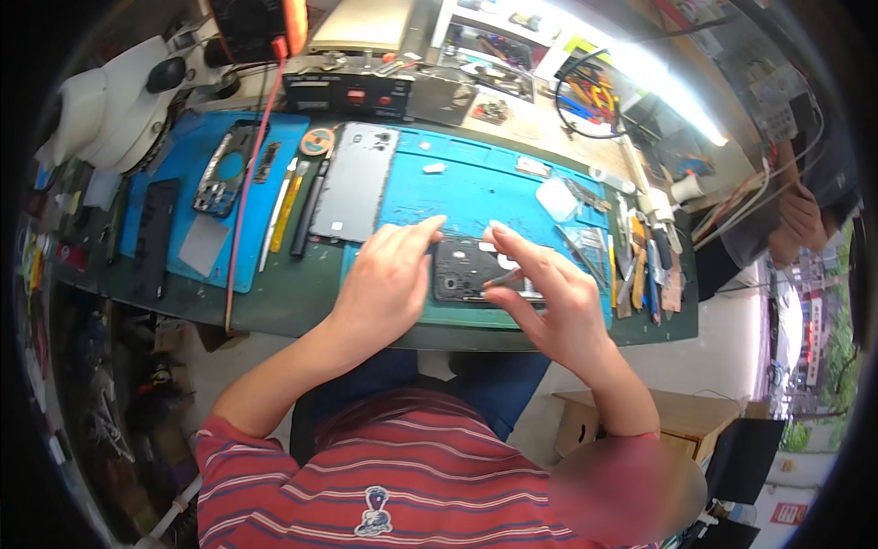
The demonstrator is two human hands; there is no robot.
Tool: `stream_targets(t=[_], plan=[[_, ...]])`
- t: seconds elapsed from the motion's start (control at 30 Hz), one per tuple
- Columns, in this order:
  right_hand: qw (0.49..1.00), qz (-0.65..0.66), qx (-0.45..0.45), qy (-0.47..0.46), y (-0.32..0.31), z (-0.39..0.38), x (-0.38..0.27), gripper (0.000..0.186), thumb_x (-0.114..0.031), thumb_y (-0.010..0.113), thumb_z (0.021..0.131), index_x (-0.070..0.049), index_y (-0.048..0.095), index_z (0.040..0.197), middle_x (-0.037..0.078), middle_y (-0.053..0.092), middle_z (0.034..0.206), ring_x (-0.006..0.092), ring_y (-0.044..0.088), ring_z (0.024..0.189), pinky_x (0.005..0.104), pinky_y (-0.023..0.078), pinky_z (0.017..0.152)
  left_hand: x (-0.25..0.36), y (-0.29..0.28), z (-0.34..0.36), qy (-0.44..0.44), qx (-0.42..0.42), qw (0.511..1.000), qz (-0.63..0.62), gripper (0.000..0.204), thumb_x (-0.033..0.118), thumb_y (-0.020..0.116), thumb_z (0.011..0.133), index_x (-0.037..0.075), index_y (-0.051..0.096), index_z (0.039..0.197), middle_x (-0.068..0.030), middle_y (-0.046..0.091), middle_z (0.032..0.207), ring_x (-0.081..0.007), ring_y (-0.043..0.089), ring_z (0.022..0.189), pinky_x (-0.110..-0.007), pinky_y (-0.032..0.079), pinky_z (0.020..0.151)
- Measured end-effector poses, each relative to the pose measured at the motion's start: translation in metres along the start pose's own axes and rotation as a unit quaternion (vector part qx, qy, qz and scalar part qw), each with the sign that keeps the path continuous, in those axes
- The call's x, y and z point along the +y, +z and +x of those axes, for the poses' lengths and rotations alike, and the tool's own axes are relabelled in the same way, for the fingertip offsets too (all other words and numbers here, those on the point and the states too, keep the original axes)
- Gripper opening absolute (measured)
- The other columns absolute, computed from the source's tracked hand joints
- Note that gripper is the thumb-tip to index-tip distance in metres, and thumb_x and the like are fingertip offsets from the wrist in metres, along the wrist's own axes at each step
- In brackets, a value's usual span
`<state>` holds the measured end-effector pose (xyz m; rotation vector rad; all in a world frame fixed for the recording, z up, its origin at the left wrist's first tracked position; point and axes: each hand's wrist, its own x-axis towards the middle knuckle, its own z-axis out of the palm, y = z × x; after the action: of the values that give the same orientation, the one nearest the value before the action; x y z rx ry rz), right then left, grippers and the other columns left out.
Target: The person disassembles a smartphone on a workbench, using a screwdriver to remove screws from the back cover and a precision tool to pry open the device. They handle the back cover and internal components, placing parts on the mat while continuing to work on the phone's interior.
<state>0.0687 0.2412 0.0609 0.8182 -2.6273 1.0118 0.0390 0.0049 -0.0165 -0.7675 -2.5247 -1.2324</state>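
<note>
An opened phone (462,272) lies on the blue work mat (430,197), its dark inside facing up. Against its left end rests my left hand (386,279), fingers stretched out and nothing seen in them. My right hand (558,297) arches over the phone's right end, thumb and fingers curled toward each other. Between them shows a small dark, narrow thing, too small to name. My right fingers hide part of the phone. Left of the mat lies a grey phone back panel (352,178).
A second blue mat (197,233) at left carries a phone frame (229,169) and a dark strip. Knives and tools (640,261) line the right side. A black power unit (347,94) stands behind. At far right another person's hands (797,220) are visible.
</note>
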Motion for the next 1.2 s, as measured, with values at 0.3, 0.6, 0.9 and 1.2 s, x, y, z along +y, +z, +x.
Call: stream_targets(t=[0.3,0.6,0.9,1.2], plan=[[0.999,0.044,0.002,0.031,0.007,-0.006,-0.004,0.063,0.003,0.077,0.096,-0.004,0.059,0.155,0.014,0.083,0.106,0.0256,0.081,0.088,0.0346,0.064,0.076,-0.002,-0.011,0.022,-0.009,-0.025,0.998,0.052,0.038,0.009,0.067,0.101,0.002,0.065,0.138,-0.0196,0.077,0.104,-0.0403,0.072,0.097,-0.051,0.057,0.088],[0.966,0.105,0.213,0.1,-0.022,0.011,0.073,0.051,-0.007,0.064,0.111,0.002,0.047,0.159,0.014,0.083,0.109,0.0167,0.08,0.1,0.0306,0.06,0.089,-0.02,0.012,0.096,-0.007,-0.067,0.993,0.099,0.023,0.019,0.07,0.101,0.006,0.074,0.119,-0.0172,0.078,0.104,-0.0382,0.075,0.101,-0.049,0.06,0.087],[0.951,0.206,0.182,0.141,0.013,0.043,0.126,0.051,-0.004,0.067,0.108,0.004,0.049,0.155,0.017,0.082,0.113,0.0205,0.08,0.101,0.0345,0.062,0.093,-0.04,0.036,0.095,0.017,-0.024,0.997,0.076,0.016,0.014,0.073,0.098,0.008,0.074,0.113,-0.0111,0.073,0.103,-0.0344,0.072,0.1,-0.046,0.058,0.086],[0.943,0.236,0.19,0.142,0.016,0.047,0.128,0.052,-0.003,0.068,0.107,0.004,0.049,0.155,0.018,0.082,0.112,0.0201,0.08,0.101,0.0342,0.062,0.093,-0.031,0.042,0.095,0.039,-0.009,0.996,0.081,0.021,0.018,0.082,0.092,0.011,0.076,0.111,-0.0049,0.071,0.101,-0.0284,0.072,0.097,-0.042,0.059,0.08]])
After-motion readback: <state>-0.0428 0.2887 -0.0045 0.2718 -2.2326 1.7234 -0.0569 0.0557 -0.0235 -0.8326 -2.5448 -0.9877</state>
